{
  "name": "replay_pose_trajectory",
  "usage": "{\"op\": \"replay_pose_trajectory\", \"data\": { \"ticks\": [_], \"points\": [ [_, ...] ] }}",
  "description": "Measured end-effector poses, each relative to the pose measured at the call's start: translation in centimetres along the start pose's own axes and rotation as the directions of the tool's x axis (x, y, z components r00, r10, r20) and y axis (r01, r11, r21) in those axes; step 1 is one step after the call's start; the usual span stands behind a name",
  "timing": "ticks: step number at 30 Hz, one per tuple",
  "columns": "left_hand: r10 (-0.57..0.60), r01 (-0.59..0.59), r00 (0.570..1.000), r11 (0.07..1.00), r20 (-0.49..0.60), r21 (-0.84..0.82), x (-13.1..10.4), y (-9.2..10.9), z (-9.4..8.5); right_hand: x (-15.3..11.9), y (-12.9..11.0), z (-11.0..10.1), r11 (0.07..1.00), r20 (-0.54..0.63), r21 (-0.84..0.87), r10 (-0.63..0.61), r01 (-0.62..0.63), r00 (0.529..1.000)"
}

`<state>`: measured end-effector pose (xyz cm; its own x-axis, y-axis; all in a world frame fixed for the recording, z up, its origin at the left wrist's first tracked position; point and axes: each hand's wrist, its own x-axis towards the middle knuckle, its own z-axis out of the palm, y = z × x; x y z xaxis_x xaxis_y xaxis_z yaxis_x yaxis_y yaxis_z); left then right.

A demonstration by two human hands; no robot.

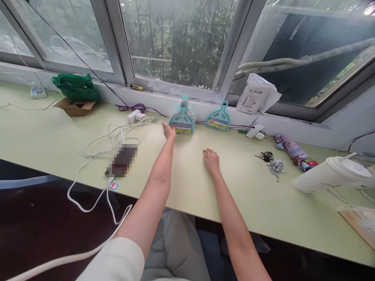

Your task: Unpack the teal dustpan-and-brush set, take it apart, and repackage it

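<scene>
Left hand (169,130) is stretched out, fingers together, tips touching the stacked dustpan set (183,119) leaning at the sill. Right hand (211,160) lies flat on the desk (187,183), fingers loosely together, holding nothing. Risk: a nudge tips the stack sideways (second dustpan (218,117) stands just beside). Room's open btwn hands; charger cable (111,136) clutters the left, near edge close.

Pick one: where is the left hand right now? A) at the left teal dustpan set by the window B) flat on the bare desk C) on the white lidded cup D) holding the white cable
A: the left hand reaches to the edge of the left teal dustpan set by the window, while the right hand rests on the desk.
</scene>
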<state>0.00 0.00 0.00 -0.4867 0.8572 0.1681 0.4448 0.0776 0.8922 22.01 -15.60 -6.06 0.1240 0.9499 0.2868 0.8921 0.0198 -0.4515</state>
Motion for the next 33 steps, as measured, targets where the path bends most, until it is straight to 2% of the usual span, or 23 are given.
{"op": "replay_pose_trajectory", "data": {
  "ticks": [3, 7, 10, 13, 17, 20, 24, 26, 28, 30, 32, 33],
  "points": [
    [-0.002, -0.009, 0.996, 0.993, 0.091, 0.121, 2.0, -0.2, -0.1, 0.3, -0.1, 0.0, 0.999, -0.006, 0.033, 0.008, -0.008, 1.0],
    [0.055, -0.054, 0.998, 0.957, 0.007, 0.284, 4.0, -0.7, -0.5, 0.4, -0.2, 0.0, 0.999, -0.005, 0.049, 0.015, -0.015, 1.0],
    [0.079, -0.107, 0.992, 0.934, 0.097, 0.34, 5.2, -1.1, -1.0, 0.3, -0.2, -0.1, 0.998, 0.008, 0.056, 0.016, -0.017, 1.0],
    [0.069, -0.131, 0.984, 0.911, 0.167, 0.392, 5.7, -1.1, -1.6, 0.3, -0.2, -0.1, 0.998, 0.006, 0.059, 0.016, -0.016, 1.0],
    [0.099, -0.159, 0.982, 0.895, 0.164, 0.416, 5.3, -0.7, -2.2, 0.4, -0.2, -0.2, 0.998, 0.011, 0.065, 0.026, -0.026, 1.0],
    [0.13, -0.182, 0.979, 0.909, 0.158, 0.375, 4.5, -0.3, -2.7, 0.3, -0.3, -0.4, 0.997, 0.015, 0.069, 0.028, -0.029, 0.999],
    [0.178, -0.192, 0.981, 0.917, 0.073, 0.348, 3.6, -0.2, -3.7, 0.3, -0.2, -0.4, 0.998, 0.012, 0.065, 0.024, -0.025, 1.0],
    [0.211, -0.233, 0.972, 0.923, 0.102, 0.308, 3.3, -0.1, -4.3, 0.3, -0.1, -0.3, 0.997, 0.016, 0.068, 0.022, -0.023, 1.0],
    [0.218, -0.257, 0.958, 0.941, 0.186, 0.221, 3.0, 0.0, -4.9, 0.3, 0.0, -0.2, 0.997, 0.017, 0.076, 0.019, -0.02, 1.0],
    [0.178, -0.201, 0.955, 0.977, 0.238, 0.076, 2.5, 0.0, -5.3, 0.3, 0.1, -0.1, 0.996, 0.017, 0.082, 0.02, -0.021, 1.0],
    [0.107, -0.075, 0.951, 0.99, 0.29, -0.119, 1.5, -0.1, -5.7, 0.2, 0.0, 0.0, 0.998, 0.017, 0.069, 0.011, -0.012, 1.0],
    [0.071, 0.001, 0.935, 0.979, 0.346, -0.202, 0.9, -0.3, -5.8, 0.2, -0.2, 0.0, 0.999, 0.013, 0.053, -0.003, 0.002, 1.0]
  ]
}}
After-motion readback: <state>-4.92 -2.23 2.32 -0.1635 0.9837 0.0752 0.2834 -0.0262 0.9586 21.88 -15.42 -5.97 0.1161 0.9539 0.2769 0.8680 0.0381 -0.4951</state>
